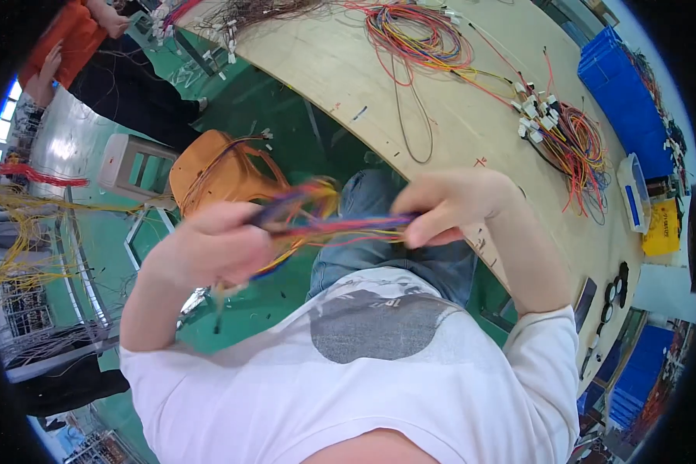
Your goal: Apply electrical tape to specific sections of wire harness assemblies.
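Between my hands a bundle of thin wires (340,226) in red, blue, yellow and black stretches sideways above my lap. My left hand (224,241) is wrapped round its left part, blurred by motion. A loop of yellow, blue and dark wire bulges up beside that hand, and loose ends hang below it. My right hand (448,207) pinches the bundle's right end between thumb and fingers. The tips of that end are hidden in the right hand.
A pale worktable (348,77) curves along the right, with coiled coloured wires (417,35) and a harness pile with white connectors (580,139). Blue crates (626,85) stand behind. An orange stool (216,174) is at my left; a person in orange (73,42) stands beyond.
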Action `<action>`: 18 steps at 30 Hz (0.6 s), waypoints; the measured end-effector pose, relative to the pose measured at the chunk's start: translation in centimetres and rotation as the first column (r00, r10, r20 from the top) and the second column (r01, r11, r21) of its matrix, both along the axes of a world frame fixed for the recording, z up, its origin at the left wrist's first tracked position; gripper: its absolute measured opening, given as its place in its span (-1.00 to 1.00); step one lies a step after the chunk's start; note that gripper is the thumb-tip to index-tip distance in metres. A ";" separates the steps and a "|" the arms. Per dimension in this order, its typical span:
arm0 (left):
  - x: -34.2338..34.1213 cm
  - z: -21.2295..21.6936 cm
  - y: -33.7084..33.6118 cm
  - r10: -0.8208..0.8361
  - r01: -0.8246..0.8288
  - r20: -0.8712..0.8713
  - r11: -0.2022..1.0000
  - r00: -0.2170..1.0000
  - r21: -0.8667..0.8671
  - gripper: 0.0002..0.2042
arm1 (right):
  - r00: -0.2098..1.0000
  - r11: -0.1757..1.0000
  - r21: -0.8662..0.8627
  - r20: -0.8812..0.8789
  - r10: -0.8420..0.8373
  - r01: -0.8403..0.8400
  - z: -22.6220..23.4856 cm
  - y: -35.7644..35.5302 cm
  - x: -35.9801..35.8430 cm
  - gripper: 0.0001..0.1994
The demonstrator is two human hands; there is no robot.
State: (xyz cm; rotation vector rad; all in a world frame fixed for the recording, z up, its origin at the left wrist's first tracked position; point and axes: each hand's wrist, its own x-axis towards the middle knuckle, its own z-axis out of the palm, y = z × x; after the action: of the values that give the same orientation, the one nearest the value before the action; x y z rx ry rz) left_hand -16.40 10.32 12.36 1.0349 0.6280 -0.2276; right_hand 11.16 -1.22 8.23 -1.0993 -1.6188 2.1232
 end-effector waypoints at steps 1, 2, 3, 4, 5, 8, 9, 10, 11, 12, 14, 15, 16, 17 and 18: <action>-1.8 0.0 -0.1 0.254 -0.279 0.144 0.940 0.957 0.198 -0.81 | 0.999 0.997 -0.066 0.030 -0.027 0.029 -0.5 -0.7 1.6 -0.68; -2.9 -0.1 0.2 0.302 -0.327 0.149 0.926 0.942 0.190 -0.79 | 0.983 0.978 -0.104 -0.018 -0.183 0.180 -1.1 -1.8 2.4 -0.73; -3.4 0.1 -0.2 0.361 -0.384 0.145 0.903 0.921 0.194 -0.78 | 0.943 0.939 -0.143 -0.073 -0.324 0.311 -1.3 -3.0 2.5 -0.78; -3.4 -0.4 -0.6 0.312 -0.339 0.210 0.934 0.927 0.109 -0.75 | 0.975 0.973 -0.100 -0.065 -0.213 0.206 -1.1 -3.4 2.8 -0.83; -3.5 -0.8 -0.5 0.369 -0.396 0.222 0.914 0.903 0.092 -0.75 | 0.977 0.977 -0.092 -0.073 -0.201 0.194 -1.0 -3.5 2.7 -0.83; -4.2 -2.0 0.6 0.418 -0.440 0.277 0.898 0.865 0.021 -0.74 | 0.867 0.868 -0.104 -0.070 -0.494 0.486 -0.9 -2.6 1.4 -0.84; -3.9 -2.2 0.9 0.418 -0.431 0.292 0.902 0.860 -0.021 -0.74 | 0.743 0.751 0.014 -0.162 -0.649 0.660 -1.5 -1.8 0.6 -0.83; -3.7 -2.2 1.0 0.415 -0.426 0.290 0.904 0.862 -0.028 -0.75 | 0.592 0.587 0.110 -0.279 -0.756 0.802 -1.9 -1.1 0.1 -0.80; -3.7 -2.2 1.1 0.436 -0.444 0.295 0.895 0.850 -0.044 -0.75 | 0.713 0.695 0.158 -0.117 -0.692 0.701 -1.6 -1.1 1.0 -0.80; -4.0 -2.1 1.2 0.472 -0.480 0.299 0.876 0.829 -0.049 -0.76 | 0.767 0.761 0.143 0.018 -0.641 0.632 -0.9 -0.9 1.1 -0.80; -5.3 -2.1 2.0 0.589 -0.593 0.352 0.798 0.727 -0.110 -0.77 | 0.773 0.782 0.172 0.130 -0.621 0.600 -0.1 -2.2 0.6 -0.84; -6.4 -2.4 2.8 0.648 -0.635 0.381 0.751 0.659 -0.181 -0.77 | 0.739 0.740 0.214 0.102 -0.666 0.638 -0.5 -3.1 0.8 -0.87; -7.2 -2.3 3.2 0.724 -0.710 0.391 0.671 0.568 -0.213 -0.77 | 0.798 0.830 0.225 0.235 -0.555 0.511 -0.7 -4.0 2.5 -0.89; -8.2 -2.9 4.1 0.771 -0.746 0.377 0.618 0.513 -0.248 -0.78 | 0.776 0.812 0.162 0.241 -0.583 0.560 -1.3 -5.6 4.1 -0.87; -9.3 -3.5 4.9 0.814 -0.780 0.360 0.560 0.455 -0.280 -0.79 | 0.754 0.791 0.096 0.250 -0.607 0.605 -1.8 -6.7 5.0 -0.85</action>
State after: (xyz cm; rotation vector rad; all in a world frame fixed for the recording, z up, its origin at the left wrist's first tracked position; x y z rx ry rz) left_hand -25.66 15.17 8.84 0.5731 0.6040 0.8315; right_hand 16.13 -7.92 6.40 -1.6918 -1.1230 1.5769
